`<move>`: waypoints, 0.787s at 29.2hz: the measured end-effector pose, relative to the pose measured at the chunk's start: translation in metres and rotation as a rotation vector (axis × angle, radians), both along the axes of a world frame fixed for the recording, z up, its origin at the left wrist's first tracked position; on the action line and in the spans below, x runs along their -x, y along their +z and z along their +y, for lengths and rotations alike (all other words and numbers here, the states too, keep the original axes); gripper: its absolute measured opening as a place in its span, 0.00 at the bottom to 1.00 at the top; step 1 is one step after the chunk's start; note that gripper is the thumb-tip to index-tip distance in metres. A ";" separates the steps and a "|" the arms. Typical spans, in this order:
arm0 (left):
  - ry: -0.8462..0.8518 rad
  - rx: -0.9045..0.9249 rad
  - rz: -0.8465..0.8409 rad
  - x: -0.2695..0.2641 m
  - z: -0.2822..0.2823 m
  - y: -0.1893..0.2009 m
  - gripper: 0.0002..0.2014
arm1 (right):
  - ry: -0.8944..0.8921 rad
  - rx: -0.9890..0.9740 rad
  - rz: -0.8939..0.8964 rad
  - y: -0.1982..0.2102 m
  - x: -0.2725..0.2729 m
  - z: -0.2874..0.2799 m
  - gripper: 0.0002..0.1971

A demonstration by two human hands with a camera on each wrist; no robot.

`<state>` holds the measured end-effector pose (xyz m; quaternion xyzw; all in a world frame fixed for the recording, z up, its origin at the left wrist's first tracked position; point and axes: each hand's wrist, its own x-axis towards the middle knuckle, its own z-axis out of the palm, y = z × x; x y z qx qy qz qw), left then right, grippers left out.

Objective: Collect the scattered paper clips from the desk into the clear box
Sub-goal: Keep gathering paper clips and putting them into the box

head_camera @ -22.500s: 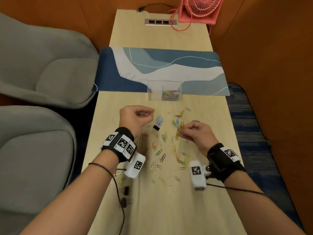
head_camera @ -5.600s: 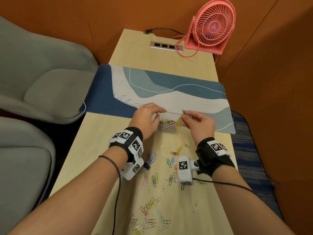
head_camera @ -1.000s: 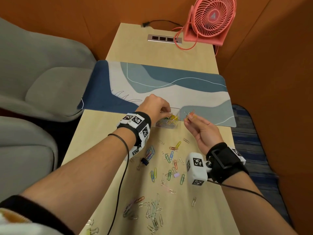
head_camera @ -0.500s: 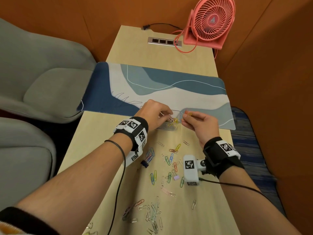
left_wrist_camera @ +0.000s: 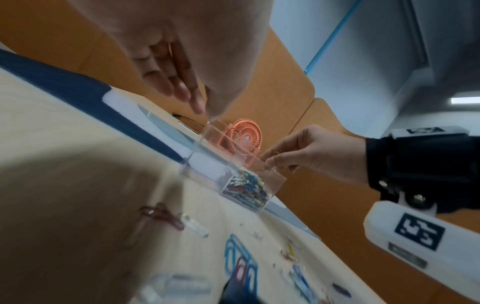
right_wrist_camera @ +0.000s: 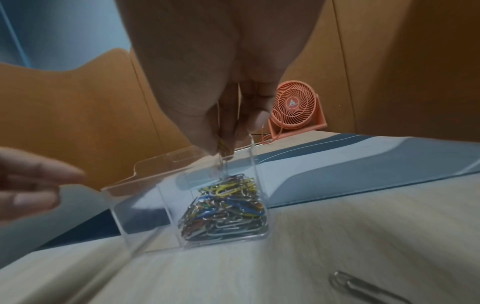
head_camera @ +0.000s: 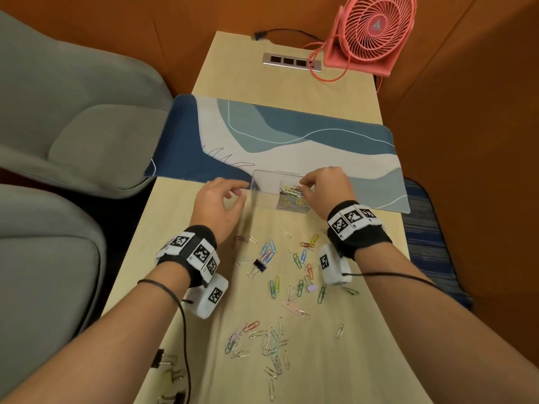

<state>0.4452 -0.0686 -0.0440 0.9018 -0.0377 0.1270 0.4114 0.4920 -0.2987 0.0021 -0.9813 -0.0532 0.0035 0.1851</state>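
Note:
The clear box (head_camera: 264, 186) stands at the near edge of the desk mat, with a pile of coloured paper clips (right_wrist_camera: 226, 207) in its right compartment. My right hand (head_camera: 304, 185) hovers over that compartment and pinches a few paper clips (right_wrist_camera: 223, 148) between thumb and fingers; a yellow one (left_wrist_camera: 276, 153) shows in the left wrist view. My left hand (head_camera: 236, 196) hangs just left of the box with loosely curled fingers (left_wrist_camera: 179, 86) and holds nothing. Several loose clips (head_camera: 297, 269) lie scattered on the desk nearer to me, with another cluster (head_camera: 262, 342) closer still.
A black binder clip (head_camera: 259, 265) lies among the loose clips, and more binder clips (head_camera: 169, 368) sit at the near left edge. The blue desk mat (head_camera: 291, 141) spans the desk behind the box. A pink fan (head_camera: 373, 30) stands at the far right. Grey seats (head_camera: 73, 126) flank the left side.
My left hand has left the box, moved to its left and opened. My right hand has moved over the box's right compartment with the clips still pinched.

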 end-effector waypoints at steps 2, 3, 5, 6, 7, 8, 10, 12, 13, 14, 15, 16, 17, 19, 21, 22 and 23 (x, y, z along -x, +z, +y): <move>0.010 -0.025 0.085 0.010 0.008 -0.013 0.12 | 0.001 0.028 -0.008 0.002 0.004 0.002 0.12; 0.007 -0.034 0.135 0.015 0.011 -0.019 0.13 | 0.007 0.038 -0.017 0.004 0.006 0.002 0.12; -0.034 -0.070 0.217 0.028 0.013 -0.029 0.16 | 0.020 0.048 -0.047 0.006 0.011 0.003 0.11; -0.076 -0.110 0.233 0.035 0.013 -0.033 0.18 | 0.027 0.050 -0.065 0.006 0.014 0.003 0.10; -0.130 -0.157 0.229 0.042 0.012 -0.035 0.20 | 0.034 0.052 -0.081 0.005 0.018 0.002 0.09; -0.188 -0.199 0.216 0.049 0.010 -0.036 0.21 | 0.037 0.046 -0.089 0.004 0.025 0.000 0.09; -0.282 -0.262 0.203 0.059 0.007 -0.039 0.25 | 0.019 -0.003 -0.073 0.001 0.043 -0.005 0.08; -0.327 -0.319 0.213 0.066 0.004 -0.041 0.28 | 0.036 -0.065 -0.010 -0.006 0.070 -0.006 0.07; -0.343 -0.350 0.219 0.068 0.003 -0.041 0.30 | 0.082 -0.085 0.044 -0.010 0.086 -0.004 0.08; -0.356 -0.381 0.228 0.071 0.003 -0.041 0.30 | 0.145 -0.089 0.106 -0.014 0.101 0.000 0.09; -0.364 -0.409 0.232 0.075 0.002 -0.039 0.30 | 0.212 -0.077 0.165 -0.020 0.116 0.004 0.10; -0.371 -0.429 0.238 0.080 0.002 -0.038 0.30 | 0.269 -0.052 0.219 -0.026 0.130 0.009 0.11; -0.375 -0.442 0.242 0.085 0.002 -0.036 0.29 | 0.309 -0.023 0.262 -0.032 0.143 0.012 0.13; -0.373 -0.455 0.260 0.099 0.004 -0.032 0.30 | 0.356 0.036 0.292 -0.042 0.165 0.019 0.16; -0.370 -0.469 0.274 0.114 0.008 -0.031 0.30 | 0.397 0.094 0.272 -0.048 0.185 0.024 0.19; -0.365 -0.477 0.280 0.122 0.010 -0.031 0.30 | 0.425 0.122 0.269 -0.050 0.192 0.026 0.22; -0.358 -0.479 0.279 0.130 0.012 -0.031 0.29 | 0.456 0.142 0.272 -0.050 0.199 0.027 0.24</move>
